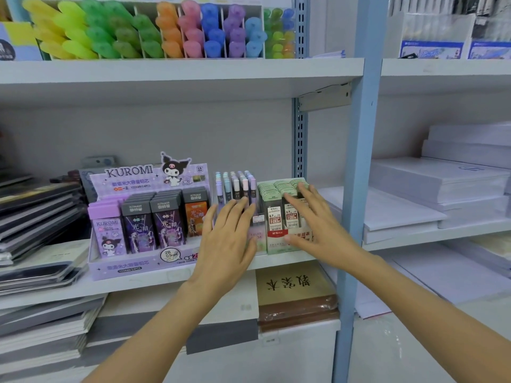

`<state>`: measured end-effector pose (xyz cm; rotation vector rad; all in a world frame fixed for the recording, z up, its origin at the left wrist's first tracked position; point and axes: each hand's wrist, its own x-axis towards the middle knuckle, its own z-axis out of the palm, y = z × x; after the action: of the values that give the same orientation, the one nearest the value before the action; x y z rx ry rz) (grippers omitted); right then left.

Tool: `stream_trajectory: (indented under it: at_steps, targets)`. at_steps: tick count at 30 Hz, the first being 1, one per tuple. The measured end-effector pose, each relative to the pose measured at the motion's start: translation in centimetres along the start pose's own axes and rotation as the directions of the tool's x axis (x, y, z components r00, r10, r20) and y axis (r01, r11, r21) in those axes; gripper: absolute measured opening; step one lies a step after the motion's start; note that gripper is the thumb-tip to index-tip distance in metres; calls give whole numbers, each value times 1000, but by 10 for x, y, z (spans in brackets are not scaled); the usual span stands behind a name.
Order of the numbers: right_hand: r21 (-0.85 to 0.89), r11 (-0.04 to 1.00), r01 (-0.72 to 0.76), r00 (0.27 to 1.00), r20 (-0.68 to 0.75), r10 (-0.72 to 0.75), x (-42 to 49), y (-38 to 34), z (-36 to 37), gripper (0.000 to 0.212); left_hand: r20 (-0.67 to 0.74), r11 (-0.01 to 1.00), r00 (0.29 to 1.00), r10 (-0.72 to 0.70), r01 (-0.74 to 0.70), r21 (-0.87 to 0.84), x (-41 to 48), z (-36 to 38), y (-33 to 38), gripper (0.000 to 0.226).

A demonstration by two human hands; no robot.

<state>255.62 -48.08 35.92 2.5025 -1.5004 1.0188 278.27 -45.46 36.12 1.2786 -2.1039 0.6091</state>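
Observation:
On the middle shelf (154, 283) stand three display boxes of pencil leads. My left hand (226, 239) lies with straight fingers against the front of the pastel lead box (235, 186), hiding its lower half. My right hand (315, 225) rests with spread fingers on the green-topped lead box (276, 214), thumb at its lower front. Neither hand grips anything. To the left stands the purple Kuromi display box (143, 217) holding purple, black and orange lead cases.
A blue shelf upright (356, 189) rises just right of my right hand. Stacked notebooks (36, 217) fill the left, white paper reams (442, 189) the right bay. Coloured highlighters (154, 31) line the upper shelf. A brown notebook (296, 291) lies on the shelf below.

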Motion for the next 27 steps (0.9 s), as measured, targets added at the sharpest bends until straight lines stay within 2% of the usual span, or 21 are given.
stream_trajectory:
  at_steps: [7,9,11,13,15,18,24,27]
  targets:
    - [106,994,26,999,-46,-21,6,-2,1,76,-4,1000,1000,1,-1,-12,-1,-4,1,54]
    - [248,969,-16,990,-129,50,8,-1,-8,70,-19,1000,1000,12,-13,-19,4,-5,3,57]
    - [415,905,-91,966,-184,182,15,-1,-19,68,-19,999,999,51,-51,-10,11,-6,8,61]
    - [534,824,-187,944,-133,301,25,0,-26,66,-12,998,998,68,-68,-2,18,-5,13,64]
    - [603,756,-254,934,-51,354,34,0,-23,60,0,999,999,40,-40,-25,23,-2,15,67]
    - [617,738,-275,935,-8,355,37,0,-14,56,5,999,1000,26,-26,-46,26,3,16,69]
    - [636,743,-208,944,-69,324,35,11,-22,50,-12,992,999,30,-32,-119,24,4,15,67]
    - [597,776,-204,958,-42,284,39,5,-23,50,-21,993,999,51,-52,-104,22,1,12,64]
